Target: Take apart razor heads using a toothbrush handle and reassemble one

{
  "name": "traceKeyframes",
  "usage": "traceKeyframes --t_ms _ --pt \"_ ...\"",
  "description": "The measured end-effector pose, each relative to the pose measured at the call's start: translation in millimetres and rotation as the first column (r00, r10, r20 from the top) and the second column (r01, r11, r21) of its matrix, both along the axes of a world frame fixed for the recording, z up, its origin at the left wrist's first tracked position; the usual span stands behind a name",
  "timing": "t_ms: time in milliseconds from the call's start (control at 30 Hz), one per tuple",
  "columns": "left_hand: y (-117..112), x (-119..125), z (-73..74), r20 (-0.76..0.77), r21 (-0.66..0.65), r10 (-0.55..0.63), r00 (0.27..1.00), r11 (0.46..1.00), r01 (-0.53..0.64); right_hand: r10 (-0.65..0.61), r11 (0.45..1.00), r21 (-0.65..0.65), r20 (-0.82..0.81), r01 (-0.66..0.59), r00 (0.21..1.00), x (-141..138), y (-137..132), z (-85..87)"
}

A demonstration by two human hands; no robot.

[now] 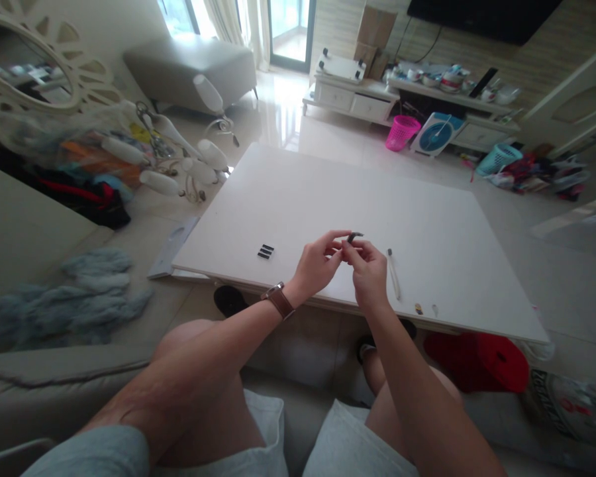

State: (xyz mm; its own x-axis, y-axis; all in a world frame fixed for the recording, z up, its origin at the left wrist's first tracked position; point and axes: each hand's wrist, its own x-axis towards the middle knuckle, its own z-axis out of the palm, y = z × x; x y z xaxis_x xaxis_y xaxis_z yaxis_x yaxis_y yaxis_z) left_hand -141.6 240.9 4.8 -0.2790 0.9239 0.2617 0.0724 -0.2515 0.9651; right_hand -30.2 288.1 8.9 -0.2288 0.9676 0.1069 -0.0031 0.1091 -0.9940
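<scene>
My left hand [319, 260], with a brown-strapped watch [278, 301] on its wrist, meets my right hand [369, 270] above the white table. Between their fingertips is a small dark, bent object [355, 235], too small to name. Both hands are closed on it. Left of them, a few short black strips [265, 252] lie side by side on the table. To the right lies a white-handled brush [394, 275] with a dark tip. Nearer the front edge are a small dark and yellow piece [418, 309] and a tiny clear piece [435, 309].
The white table [328, 185] spans the middle. A lamp with several white shades [208, 93] stands to its left. Beyond are a pink basket [402, 132], a blue and white fan [436, 134] and a TV cabinet [338, 98]. A red stool [501, 361] stands at the front right.
</scene>
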Motion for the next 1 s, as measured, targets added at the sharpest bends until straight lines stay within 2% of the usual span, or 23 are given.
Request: traceKeyframes --t_ms 200,300,400,467,533,567,633,667,733,800,867,1000 --pt "-1 0 -1.6 -0.092 -0.046 -0.038 0.995 0.998 0.034 -0.008 1.0 0.029 0.034 0.007 0.999 0 2 -4.2" --pt "1 -6 2.2 -0.127 -0.064 -0.107 0.986 0.993 0.1 -0.05 0.998 0.037 0.032 0.049 0.998 0 5 -7.2" --pt "7 -32 4.4 -0.24 -0.104 -0.187 0.953 0.981 0.166 -0.113 0.993 0.046 0.037 0.111 0.993 1 9 -9.5" --pt "9 -63 1.1 -0.376 -0.159 -0.104 0.921 0.986 0.047 -0.148 0.988 0.043 0.044 0.146 0.988 4 13 -10.8" --pt "7 -102 -7.9 -0.528 -0.245 -0.009 0.849 0.959 -0.142 -0.167 0.986 0.036 0.042 0.166 0.985 6 17 -12.0" --pt "5 -121 -14.6 -0.595 -0.299 0.023 0.804 0.921 -0.247 -0.171 0.985 0.035 0.037 0.17 0.985 8 18 -12.5" --pt "-3 -154 -31.8 -0.694 -0.421 -0.001 0.72 0.812 -0.404 -0.171 0.985 0.032 0.025 0.17 0.985 10 20 -13.1" --pt "-7 -167 -41.6 -0.719 -0.464 -0.045 0.694 0.774 -0.431 -0.167 0.986 0.03 0.021 0.167 0.986 12 21 -13.2" --pt "-14 -183 -61.5 -0.744 -0.513 -0.124 0.657 0.735 -0.443 -0.155 0.988 0.023 0.021 0.155 0.988 14 22 -12.8" --pt "-19 -188 -78.8 -0.764 -0.529 -0.193 0.616 0.734 -0.426 -0.142 0.99 0.015 0.028 0.141 0.99 16 22 -11.9" --pt "-21 -187 -91.6 -0.79 -0.506 -0.225 0.57 0.765 -0.399 -0.136 0.991 0.013 0.033 0.136 0.99 18 22 -10.8" --pt "-20 -180 -103.3 -0.818 -0.47 -0.255 0.515 0.813 -0.344 -0.132 0.991 0.027 0.017 0.132 0.991 23 22 -9.1"
